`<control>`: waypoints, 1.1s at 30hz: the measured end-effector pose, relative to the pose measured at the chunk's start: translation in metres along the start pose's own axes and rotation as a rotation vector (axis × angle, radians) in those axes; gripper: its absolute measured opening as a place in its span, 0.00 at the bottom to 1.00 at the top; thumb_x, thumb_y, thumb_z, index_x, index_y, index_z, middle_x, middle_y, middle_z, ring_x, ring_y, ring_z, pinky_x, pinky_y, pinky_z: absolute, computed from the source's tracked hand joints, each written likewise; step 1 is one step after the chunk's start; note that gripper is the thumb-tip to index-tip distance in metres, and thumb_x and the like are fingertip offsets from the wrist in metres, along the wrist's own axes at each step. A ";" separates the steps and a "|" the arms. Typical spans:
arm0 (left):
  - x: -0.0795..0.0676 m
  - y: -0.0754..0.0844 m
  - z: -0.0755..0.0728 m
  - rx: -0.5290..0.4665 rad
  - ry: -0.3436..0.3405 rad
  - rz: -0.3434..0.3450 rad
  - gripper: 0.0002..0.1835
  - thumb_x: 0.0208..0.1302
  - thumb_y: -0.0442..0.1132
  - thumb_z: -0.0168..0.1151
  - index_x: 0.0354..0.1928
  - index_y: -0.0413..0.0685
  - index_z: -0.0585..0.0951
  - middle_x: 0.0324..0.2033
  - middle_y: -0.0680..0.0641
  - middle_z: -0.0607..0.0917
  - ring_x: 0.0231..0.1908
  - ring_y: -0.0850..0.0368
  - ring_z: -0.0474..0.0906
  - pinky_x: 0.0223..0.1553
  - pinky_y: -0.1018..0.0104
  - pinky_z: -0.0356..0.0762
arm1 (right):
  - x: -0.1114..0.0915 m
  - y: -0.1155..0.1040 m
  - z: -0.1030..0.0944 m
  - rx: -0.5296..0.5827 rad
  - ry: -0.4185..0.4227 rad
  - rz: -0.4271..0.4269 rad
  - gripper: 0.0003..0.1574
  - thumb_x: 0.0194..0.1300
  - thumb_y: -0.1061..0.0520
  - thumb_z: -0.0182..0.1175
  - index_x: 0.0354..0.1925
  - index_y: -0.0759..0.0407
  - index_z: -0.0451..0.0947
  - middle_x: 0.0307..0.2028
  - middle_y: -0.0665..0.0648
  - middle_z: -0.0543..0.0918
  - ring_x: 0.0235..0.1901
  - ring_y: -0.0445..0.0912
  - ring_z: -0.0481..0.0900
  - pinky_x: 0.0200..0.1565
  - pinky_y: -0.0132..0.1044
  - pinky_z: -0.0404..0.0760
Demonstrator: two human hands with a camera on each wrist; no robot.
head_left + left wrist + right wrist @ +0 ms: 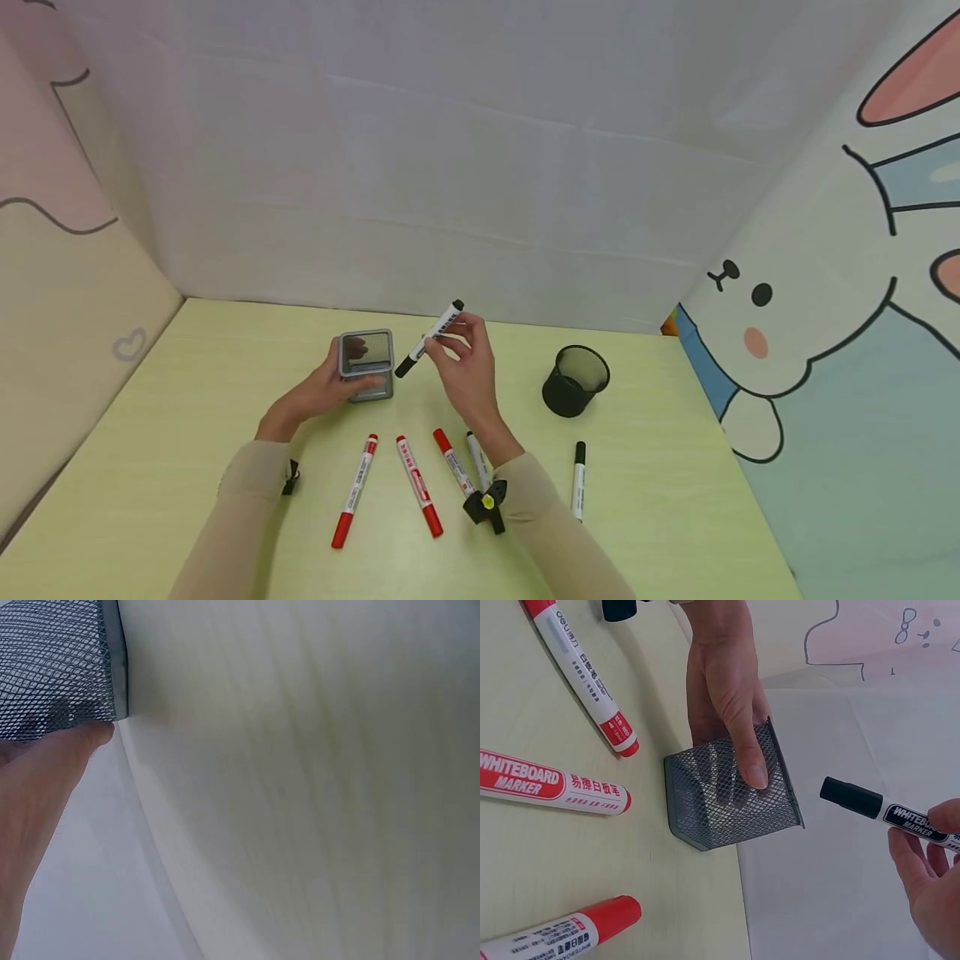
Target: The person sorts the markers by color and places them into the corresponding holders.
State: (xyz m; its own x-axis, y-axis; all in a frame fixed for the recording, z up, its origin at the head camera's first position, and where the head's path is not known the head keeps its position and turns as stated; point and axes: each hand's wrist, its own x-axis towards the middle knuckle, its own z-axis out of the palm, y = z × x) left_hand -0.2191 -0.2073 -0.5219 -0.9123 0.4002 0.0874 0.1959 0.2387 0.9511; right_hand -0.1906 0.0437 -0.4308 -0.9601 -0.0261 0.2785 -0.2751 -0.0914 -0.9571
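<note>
My left hand (330,385) grips a square grey mesh pen holder (366,385) at the back left of the table, thumb along its near side. In the right wrist view the thumb lies across the mesh wall (727,795). Between the fingertips of my right hand (468,362) is a black whiteboard marker (431,337), held tilted just right of the holder. Its black cap end (851,796) points down toward the holder and is apart from it. In the left wrist view, the left hand (56,769) touches the mesh holder's lower edge.
Red markers (355,492), (420,486) lie in front, with another red marker (453,462) beside a black marker (478,458) partly under the right wrist. A further black marker (579,479) lies to the right. A round black mesh cup (573,383) stands at the back right.
</note>
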 end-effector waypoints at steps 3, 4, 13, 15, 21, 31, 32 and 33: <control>0.000 0.000 -0.001 -0.009 -0.002 0.003 0.42 0.71 0.34 0.65 0.73 0.38 0.45 0.65 0.27 0.66 0.62 0.33 0.68 0.55 0.78 0.68 | 0.003 0.001 0.006 0.024 -0.006 -0.016 0.29 0.67 0.71 0.65 0.62 0.65 0.67 0.52 0.65 0.78 0.51 0.59 0.84 0.52 0.41 0.84; 0.000 0.000 -0.001 -0.012 -0.001 0.000 0.42 0.71 0.34 0.65 0.73 0.38 0.46 0.65 0.28 0.66 0.62 0.33 0.68 0.55 0.78 0.68 | 0.004 0.002 0.008 0.026 -0.009 -0.021 0.29 0.67 0.72 0.64 0.62 0.65 0.67 0.52 0.66 0.78 0.51 0.59 0.84 0.52 0.41 0.84; 0.001 -0.003 -0.001 -0.012 0.007 0.001 0.43 0.71 0.33 0.66 0.73 0.38 0.45 0.66 0.28 0.65 0.62 0.36 0.67 0.55 0.78 0.68 | 0.012 0.006 0.025 0.014 -0.034 -0.039 0.27 0.68 0.70 0.64 0.62 0.63 0.67 0.52 0.65 0.78 0.52 0.58 0.84 0.52 0.41 0.84; 0.001 -0.004 0.000 -0.010 0.007 0.000 0.43 0.71 0.33 0.65 0.73 0.38 0.45 0.66 0.29 0.65 0.62 0.37 0.67 0.55 0.78 0.68 | 0.013 0.007 0.029 0.004 -0.035 -0.038 0.27 0.68 0.70 0.64 0.62 0.63 0.67 0.52 0.65 0.78 0.52 0.58 0.84 0.52 0.41 0.84; 0.002 -0.003 0.001 -0.012 0.010 0.006 0.42 0.71 0.33 0.65 0.73 0.37 0.46 0.65 0.33 0.69 0.59 0.40 0.69 0.57 0.77 0.67 | 0.010 -0.005 0.038 -0.027 -0.058 -0.023 0.25 0.68 0.73 0.61 0.60 0.68 0.66 0.52 0.68 0.77 0.53 0.61 0.83 0.52 0.40 0.83; 0.002 -0.003 0.002 -0.007 0.010 0.014 0.40 0.71 0.33 0.66 0.71 0.37 0.48 0.60 0.36 0.71 0.56 0.41 0.70 0.55 0.75 0.68 | 0.009 0.011 0.047 -0.101 -0.107 -0.074 0.27 0.69 0.72 0.60 0.63 0.69 0.65 0.54 0.70 0.76 0.54 0.61 0.83 0.53 0.41 0.83; 0.002 -0.003 0.002 -0.009 0.007 0.011 0.41 0.71 0.33 0.66 0.71 0.38 0.47 0.60 0.35 0.71 0.56 0.41 0.70 0.55 0.76 0.69 | 0.010 0.016 0.048 -0.111 -0.112 -0.080 0.27 0.69 0.72 0.61 0.63 0.68 0.65 0.55 0.69 0.76 0.55 0.60 0.83 0.54 0.41 0.83; 0.002 -0.003 0.003 -0.008 0.004 0.013 0.41 0.71 0.33 0.66 0.71 0.38 0.47 0.61 0.35 0.71 0.56 0.41 0.70 0.55 0.76 0.69 | 0.010 0.021 0.049 -0.125 -0.115 -0.079 0.27 0.70 0.71 0.61 0.64 0.67 0.65 0.55 0.68 0.77 0.55 0.59 0.83 0.54 0.41 0.83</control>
State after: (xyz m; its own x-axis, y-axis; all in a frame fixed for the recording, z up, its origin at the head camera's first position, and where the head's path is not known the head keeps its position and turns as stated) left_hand -0.2204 -0.2051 -0.5255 -0.9111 0.3996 0.1010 0.2049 0.2264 0.9522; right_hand -0.2038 -0.0078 -0.4441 -0.9250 -0.1383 0.3539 -0.3606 0.0267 -0.9323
